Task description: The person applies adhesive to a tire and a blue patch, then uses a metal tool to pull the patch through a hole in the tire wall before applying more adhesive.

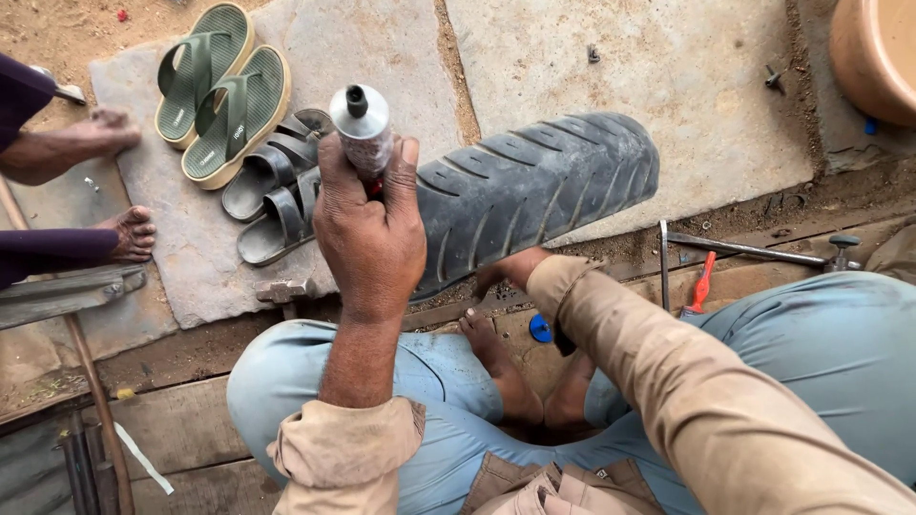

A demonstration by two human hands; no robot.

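Observation:
My left hand (370, 229) is raised in the middle of the view, shut around a crumpled silver tube (363, 126) with an open black nozzle pointing up. Behind it a black treaded tyre (534, 186) lies across stone slabs. My right hand (510, 270) reaches down to the tyre's near edge and touches it; its fingers are mostly hidden behind my sleeve and the tyre, so its grip is unclear. My bare feet (496, 358) rest below the tyre, between my knees.
Green sandals (224, 91) and grey sandals (277, 186) lie on the left slab. Another person's bare feet (129, 234) are at far left. A metal rod tool (744, 250) and red-handled screwdriver (701, 286) lie right of the tyre. A clay pot (873, 52) stands top right.

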